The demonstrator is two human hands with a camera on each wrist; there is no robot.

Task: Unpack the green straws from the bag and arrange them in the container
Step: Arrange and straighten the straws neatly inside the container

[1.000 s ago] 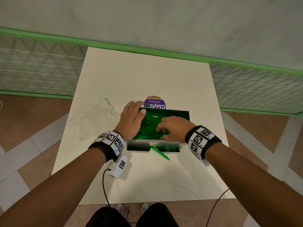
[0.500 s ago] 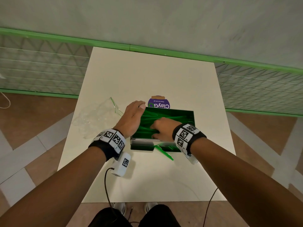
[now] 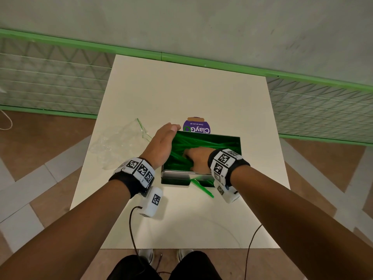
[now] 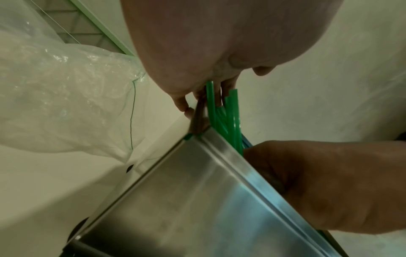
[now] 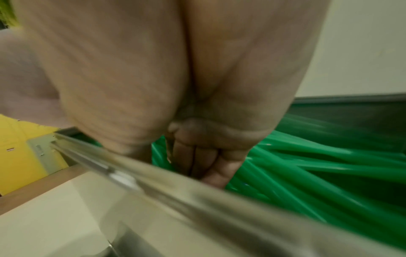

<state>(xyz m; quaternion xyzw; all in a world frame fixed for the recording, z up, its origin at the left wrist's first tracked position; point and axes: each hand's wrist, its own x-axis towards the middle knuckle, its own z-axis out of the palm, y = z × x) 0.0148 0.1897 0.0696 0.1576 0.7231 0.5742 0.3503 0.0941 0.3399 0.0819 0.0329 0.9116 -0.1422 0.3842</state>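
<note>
A steel container (image 3: 175, 175) sits mid-table, full of green straws (image 3: 214, 141) lying lengthwise. My left hand (image 3: 162, 145) stands along its left end, and its straight fingers (image 4: 228, 85) touch the straw ends (image 4: 229, 113) that stick up past the rim (image 4: 222, 140). My right hand (image 3: 196, 158) is down inside the container with its fingers (image 5: 204, 156) curled into the straw pile (image 5: 307, 165). One loose green straw (image 3: 202, 187) lies on the table against the container's near wall. The clear bag (image 3: 119, 142) lies crumpled to the left.
A purple round label (image 3: 196, 128) lies just behind the container. The white table (image 3: 181, 87) ends at a green-railed mesh fence (image 3: 50, 81) on the far side. Sensor cables (image 3: 132, 225) trail from both wrists over the near edge.
My right hand has slid left and deeper into the container, closing toward the left hand, and its fingers have curled. The left hand has stayed at the container's left end.
</note>
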